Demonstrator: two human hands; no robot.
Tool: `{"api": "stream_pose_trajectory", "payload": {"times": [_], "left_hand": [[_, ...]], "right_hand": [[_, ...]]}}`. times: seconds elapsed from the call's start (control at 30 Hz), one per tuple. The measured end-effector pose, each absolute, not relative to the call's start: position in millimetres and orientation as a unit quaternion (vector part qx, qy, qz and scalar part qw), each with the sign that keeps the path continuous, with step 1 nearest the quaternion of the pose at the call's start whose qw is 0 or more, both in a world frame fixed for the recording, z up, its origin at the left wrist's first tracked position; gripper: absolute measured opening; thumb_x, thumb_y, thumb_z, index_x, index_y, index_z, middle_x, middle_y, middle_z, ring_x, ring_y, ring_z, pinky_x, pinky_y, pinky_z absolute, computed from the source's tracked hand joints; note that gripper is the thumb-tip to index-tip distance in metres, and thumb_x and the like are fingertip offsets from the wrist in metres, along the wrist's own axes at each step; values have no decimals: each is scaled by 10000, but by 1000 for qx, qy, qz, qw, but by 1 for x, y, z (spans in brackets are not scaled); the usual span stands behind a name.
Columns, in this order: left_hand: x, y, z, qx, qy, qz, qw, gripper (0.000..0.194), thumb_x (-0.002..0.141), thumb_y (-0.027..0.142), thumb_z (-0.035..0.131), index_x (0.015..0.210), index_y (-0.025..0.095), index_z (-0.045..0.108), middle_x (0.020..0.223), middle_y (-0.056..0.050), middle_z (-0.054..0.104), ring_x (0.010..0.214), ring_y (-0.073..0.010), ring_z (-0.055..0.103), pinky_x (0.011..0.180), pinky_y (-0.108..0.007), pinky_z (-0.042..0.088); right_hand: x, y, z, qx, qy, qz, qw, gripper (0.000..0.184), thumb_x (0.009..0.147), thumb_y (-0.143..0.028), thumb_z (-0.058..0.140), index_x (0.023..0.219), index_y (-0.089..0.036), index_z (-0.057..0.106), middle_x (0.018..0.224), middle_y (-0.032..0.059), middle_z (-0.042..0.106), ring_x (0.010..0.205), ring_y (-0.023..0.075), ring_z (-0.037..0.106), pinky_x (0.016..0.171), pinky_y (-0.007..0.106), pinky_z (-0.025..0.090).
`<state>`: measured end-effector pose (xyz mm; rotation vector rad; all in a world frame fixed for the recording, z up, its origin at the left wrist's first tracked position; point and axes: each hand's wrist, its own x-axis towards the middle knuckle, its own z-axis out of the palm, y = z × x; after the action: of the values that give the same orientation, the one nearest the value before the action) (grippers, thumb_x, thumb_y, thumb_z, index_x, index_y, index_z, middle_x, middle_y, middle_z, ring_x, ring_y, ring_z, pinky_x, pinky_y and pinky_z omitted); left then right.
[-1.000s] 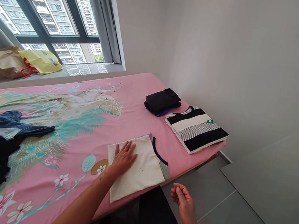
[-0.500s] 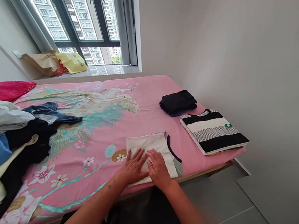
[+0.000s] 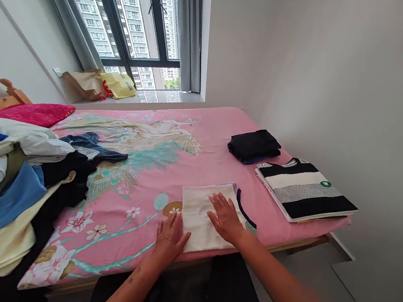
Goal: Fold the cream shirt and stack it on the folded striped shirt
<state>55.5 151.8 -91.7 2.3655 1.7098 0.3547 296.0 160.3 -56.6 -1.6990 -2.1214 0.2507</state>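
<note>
A cream folded shirt (image 3: 198,218) lies flat near the front edge of the bed, its dark neckline trim (image 3: 243,210) showing on the right. My right hand (image 3: 225,216) rests on top of the cloth, fingers spread and holding nothing. At the shirt's left edge is my left hand (image 3: 169,241), fingers stretched out over the pink bedsheet (image 3: 134,240); whether it touches the shirt's edge I cannot tell.
To the right lie a stack topped by a striped black-and-white shirt (image 3: 305,191) and a folded black garment pile (image 3: 254,146). Loose clothes (image 3: 12,198) heap up on the left, with denim (image 3: 95,148) beside them. Bags (image 3: 118,86) sit on the windowsill.
My left hand has slid off the cream shirt to its left edge. My right hand has shifted right on the cloth, and the hands have parted. The view has turned slightly left.
</note>
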Motion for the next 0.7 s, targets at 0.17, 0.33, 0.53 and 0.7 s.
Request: {"api": "stream_pose_trajectory", "payload": {"times": [0.17, 0.33, 0.53, 0.7], "left_hand": [[70, 117, -95, 772, 612, 136, 100, 590, 806, 419, 491, 1321, 135, 439, 1403, -148, 427, 1310, -267, 343, 1075, -459, 239], [80, 96, -87, 715, 675, 147, 107, 488, 751, 509, 547, 1100, 170, 584, 1181, -135, 570, 1127, -300, 471, 975, -469, 304], [93, 115, -72, 654, 727, 113, 176, 326, 702, 485, 580, 827, 186, 616, 928, -109, 620, 974, -314, 536, 854, -452, 347], [101, 124, -74, 601, 703, 196, 327, 50, 683, 252, 524, 690, 204, 532, 707, -29, 598, 730, -209, 556, 684, -322, 383]], "right_hand": [[263, 167, -72, -520, -823, 125, 190, 426, 906, -308, 391, 1308, -195, 476, 1411, 74, 420, 1349, 232, 271, 1110, 449, 173], [259, 224, -60, -537, -813, 126, 185, 528, 800, -138, 426, 1325, -200, 441, 1414, 58, 408, 1361, 218, 226, 1119, 443, 129], [243, 307, -47, -539, -791, 289, 18, 797, 579, -191, 631, 1340, -259, 407, 1324, 72, 492, 1250, 281, 391, 1005, 449, 323], [245, 338, -49, -535, -759, 368, -44, 500, 482, -221, 683, 980, -243, 647, 945, 18, 667, 919, 258, 595, 803, 377, 458]]}}
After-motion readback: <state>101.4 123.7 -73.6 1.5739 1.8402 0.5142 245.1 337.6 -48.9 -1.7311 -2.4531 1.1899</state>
